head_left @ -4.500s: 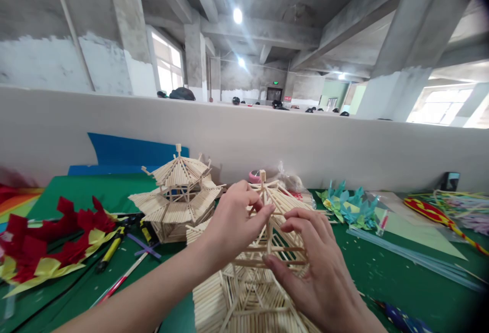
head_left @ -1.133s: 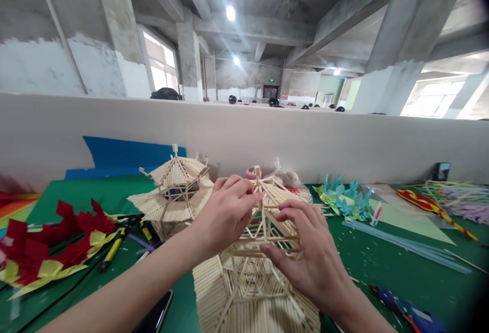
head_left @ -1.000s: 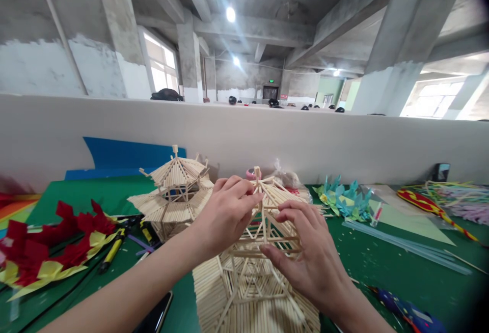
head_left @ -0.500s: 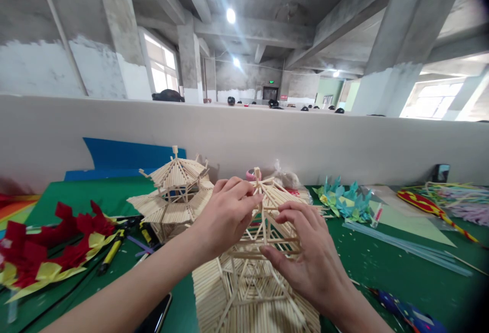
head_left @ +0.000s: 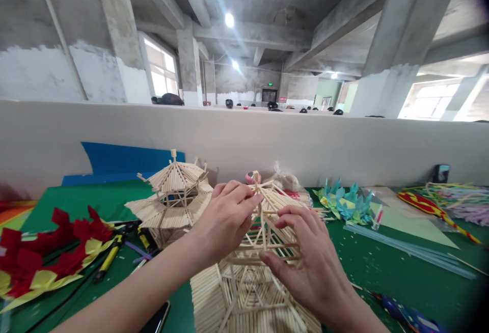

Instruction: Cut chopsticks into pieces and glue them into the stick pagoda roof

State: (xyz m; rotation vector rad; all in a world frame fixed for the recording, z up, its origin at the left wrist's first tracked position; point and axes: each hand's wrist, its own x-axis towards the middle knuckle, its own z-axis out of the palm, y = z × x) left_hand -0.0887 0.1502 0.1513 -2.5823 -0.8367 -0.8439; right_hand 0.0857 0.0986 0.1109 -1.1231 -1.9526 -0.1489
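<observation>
A pagoda-like model of pale wooden sticks [head_left: 252,292] stands in front of me, its upper roof partly an open frame. Near the roof's peak, my left hand [head_left: 229,216] has its thumb and fingers pressed together at a roof stick; the fingertips partly hide what they pinch. My right hand [head_left: 305,256] curves around the right side of the upper frame, thumb at its lower sticks and fingers apart from the thumb. A second stick pagoda [head_left: 178,175] stands behind to the left.
Red and yellow paper pieces [head_left: 72,251] and a yellow-black tool [head_left: 109,261] lie left. A phone [head_left: 156,320] is near the front edge. To the right are teal paper leaves [head_left: 344,198], translucent sticks [head_left: 408,249] and a blue tool [head_left: 408,312]. A white partition [head_left: 229,137] stands behind.
The view has shifted slightly, so the table things sit a little lower. Both hands keep nearly the same places at the upper frame.
</observation>
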